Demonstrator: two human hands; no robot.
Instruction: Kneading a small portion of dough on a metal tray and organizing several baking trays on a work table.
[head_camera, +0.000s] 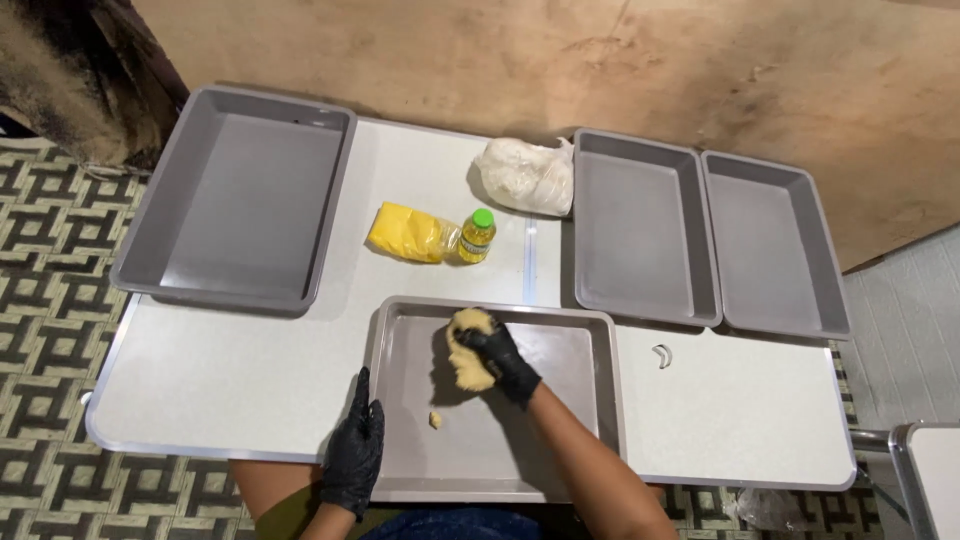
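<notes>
Yellow dough lump (468, 350) sits in the grey baking tray (590, 345) nearest the person, w/ the right hand (498, 358) (black glove) pressed on top, fingers curled round it. Left hand (352, 455), also gloved, lies flat & released on that tray's left rim. A small dough crumb (435, 420) is in the tray, just below-left of the lump. Behind the tray on the tabletop (220, 370): yellow bag (408, 232), green-capped oil bottle (477, 236), white bag (524, 176).

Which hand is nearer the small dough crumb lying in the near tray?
Left. The left hand rests on the tray's left rim, just beside the crumb; the right hand grips the dough lump farther up.
</notes>
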